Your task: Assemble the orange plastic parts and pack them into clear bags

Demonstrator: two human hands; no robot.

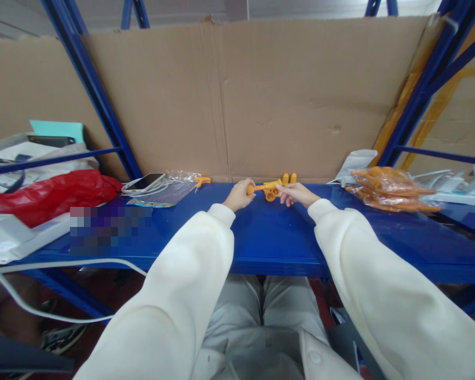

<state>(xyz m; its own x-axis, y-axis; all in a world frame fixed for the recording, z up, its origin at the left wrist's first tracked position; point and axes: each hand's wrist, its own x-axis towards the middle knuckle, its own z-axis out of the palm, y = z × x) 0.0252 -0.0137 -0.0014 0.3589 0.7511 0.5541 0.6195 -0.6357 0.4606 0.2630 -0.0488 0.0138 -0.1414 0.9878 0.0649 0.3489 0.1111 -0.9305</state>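
Note:
A small orange plastic toy part (267,187) lies across the blue shelf (206,232) in front of the cardboard back wall. My left hand (239,195) is closed on its left end. Closed too, my right hand (295,193) pinches the right end, beside the part's round pieces. Two short orange pegs (288,178) stand just behind the right hand. Both arms wear white sleeves.
A phone (144,182) with a white cable and a clear plastic bag (170,191) lie to the left, with another orange piece (201,181) next to them. A red bag (47,196) sits further left. Bagged orange parts (388,190) are piled at right. Blue rack posts flank the shelf.

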